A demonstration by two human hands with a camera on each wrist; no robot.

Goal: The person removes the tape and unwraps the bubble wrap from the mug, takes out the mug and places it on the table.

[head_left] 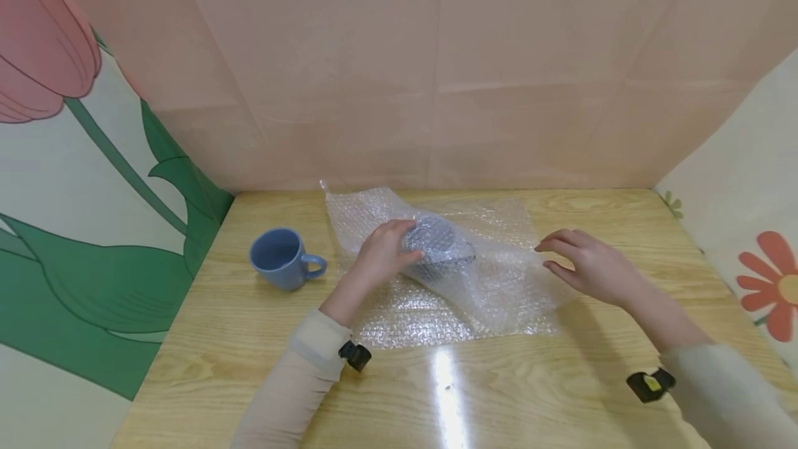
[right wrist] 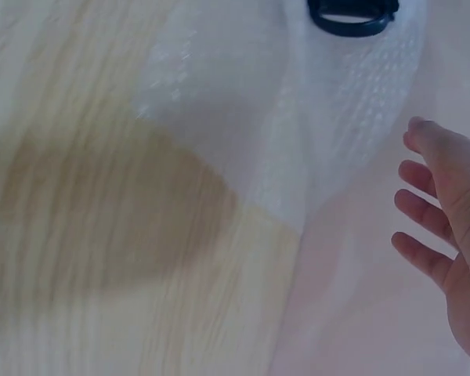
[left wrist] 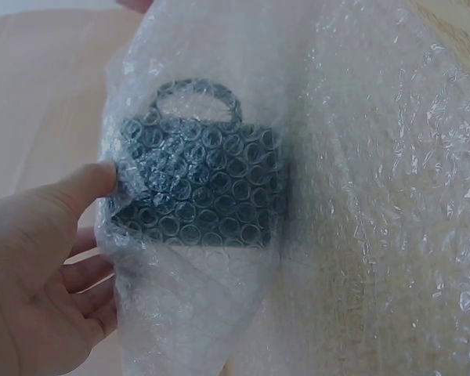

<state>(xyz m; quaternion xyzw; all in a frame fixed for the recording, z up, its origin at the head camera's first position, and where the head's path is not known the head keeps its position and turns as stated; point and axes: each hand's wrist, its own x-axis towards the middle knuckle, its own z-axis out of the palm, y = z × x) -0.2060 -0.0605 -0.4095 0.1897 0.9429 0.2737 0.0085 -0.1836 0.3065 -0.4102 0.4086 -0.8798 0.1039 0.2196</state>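
Observation:
A mug [head_left: 439,244], dark blue through the plastic, lies on its side under a fold of clear bubble wrap [head_left: 411,321]. In the left wrist view its handle [left wrist: 196,84] and body show through a layer of bubbles. My left hand [head_left: 389,251] grips the wrapped mug at one end, thumb on the near side and fingers curled at the edge of the wrap. My right hand [head_left: 589,265] hovers by the right end of the folded wrap, fingers loosely bent and holding nothing. In the right wrist view a gap shows between that hand [right wrist: 462,219] and the plastic.
An uncovered blue mug [head_left: 283,262] stands upright left of the wrap, its handle pointing right. Everything rests on a wooden table [head_left: 530,393], with a pinkish sheet [head_left: 430,89] hanging behind it and flower-printed panels at both sides.

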